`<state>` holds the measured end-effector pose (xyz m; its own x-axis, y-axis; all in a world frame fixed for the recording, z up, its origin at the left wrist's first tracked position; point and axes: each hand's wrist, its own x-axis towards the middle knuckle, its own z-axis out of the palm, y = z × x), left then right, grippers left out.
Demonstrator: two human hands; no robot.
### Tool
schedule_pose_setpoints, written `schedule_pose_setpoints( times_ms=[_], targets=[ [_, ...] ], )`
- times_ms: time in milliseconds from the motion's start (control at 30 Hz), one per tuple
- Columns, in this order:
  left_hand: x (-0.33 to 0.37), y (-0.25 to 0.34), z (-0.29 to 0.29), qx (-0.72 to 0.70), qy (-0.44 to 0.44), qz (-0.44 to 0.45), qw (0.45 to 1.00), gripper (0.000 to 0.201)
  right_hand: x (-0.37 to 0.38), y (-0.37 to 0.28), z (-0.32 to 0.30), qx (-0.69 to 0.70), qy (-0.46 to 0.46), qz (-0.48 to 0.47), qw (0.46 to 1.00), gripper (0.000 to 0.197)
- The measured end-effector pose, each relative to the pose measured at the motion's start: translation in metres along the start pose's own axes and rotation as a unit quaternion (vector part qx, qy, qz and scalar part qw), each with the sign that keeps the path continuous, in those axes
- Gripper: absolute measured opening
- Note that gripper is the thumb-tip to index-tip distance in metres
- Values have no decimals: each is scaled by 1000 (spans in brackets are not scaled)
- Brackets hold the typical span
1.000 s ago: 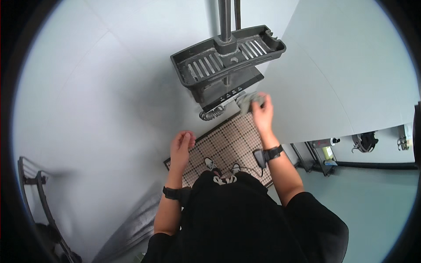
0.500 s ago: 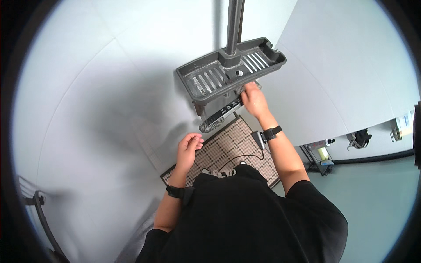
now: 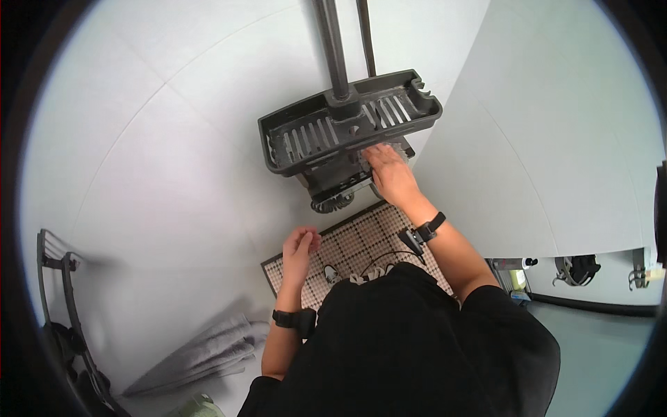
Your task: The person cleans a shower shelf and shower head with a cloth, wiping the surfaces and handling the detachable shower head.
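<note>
A dark grey slotted shower shelf is fixed around a dark upright pole. Beneath it sits a dark shower control unit, partly hidden by the shelf. My right hand lies on the unit's top at its right part, fingers stretched out and fingertips close under the shelf's front edge. A greyish patch shows by those fingers; I cannot make out what it is. A coiled hose hangs below the unit. Nearer to me, my left hand hovers apart from everything, fingers curled in, with nothing visible in them.
A checked mat with a dark border lies under my feet. At the lower left are a grey towel and a black rack. Bottles stand at the right, beside black hooks. A second thin pole runs behind the shelf.
My right hand has gone from curled fingers at the unit's right end to stretched fingers flat on its top. The whole view has shifted. My left hand stays curled.
</note>
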<state>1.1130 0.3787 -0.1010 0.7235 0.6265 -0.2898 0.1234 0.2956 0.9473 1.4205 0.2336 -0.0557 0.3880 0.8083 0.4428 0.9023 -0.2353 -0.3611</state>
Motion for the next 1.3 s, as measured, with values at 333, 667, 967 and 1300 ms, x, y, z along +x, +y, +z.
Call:
schedule_pose_setpoints(
  times_ms=[333, 667, 967, 1300],
  targets=[
    [-41, -11, 23, 11, 81, -8, 997, 22, 13, 53, 3, -64, 21, 64, 996, 47],
    [-53, -21, 33, 6, 97, -11, 995, 21, -15, 59, -22, 8, 17, -19, 1000, 46],
    [-40, -22, 34, 6, 48, 4, 999, 20, -30, 30, -11, -8, 18, -13, 1000, 48],
    [-34, -17, 14, -1, 42, 22, 999, 22, 10, 26, -4, -7, 6, 49, 999, 48]
  ],
)
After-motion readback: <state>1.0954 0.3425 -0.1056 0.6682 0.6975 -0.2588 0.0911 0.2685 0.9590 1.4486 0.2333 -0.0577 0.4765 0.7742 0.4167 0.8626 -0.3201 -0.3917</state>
